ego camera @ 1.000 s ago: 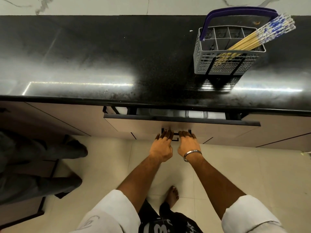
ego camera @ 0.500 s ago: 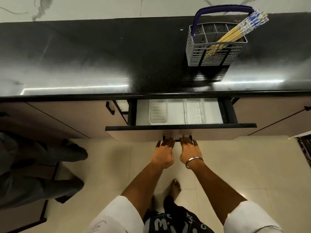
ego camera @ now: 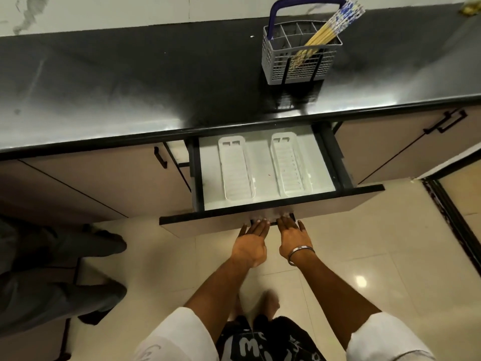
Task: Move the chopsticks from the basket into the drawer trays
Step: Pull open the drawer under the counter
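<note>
A grey plastic basket (ego camera: 299, 66) with a blue handle stands on the black counter, back right. A bundle of yellow chopsticks (ego camera: 335, 24) with blue-and-white tops leans out of its right side. Below the counter the drawer (ego camera: 197, 178) is pulled far out. Two white slotted trays lie in it side by side, the left tray (ego camera: 235, 170) and the right tray (ego camera: 290, 165), both without contents. My left hand (ego camera: 251, 246) and right hand (ego camera: 292, 239) are palm-down at the drawer front, fingertips hooked on its black handle (ego camera: 272, 223).
The black counter (ego camera: 130, 87) runs the full width. Another person's legs and shoes (ego camera: 52, 256) are on the floor at the left. Closed cabinet doors flank the drawer. A dark door frame (ego camera: 453, 217) runs along the right. My bare foot (ego camera: 270, 303) is below the drawer.
The drawer has slid from almost closed to far out, and both trays have come into sight. Both hands moved back toward me with the handle. The basket has not moved on the counter.
</note>
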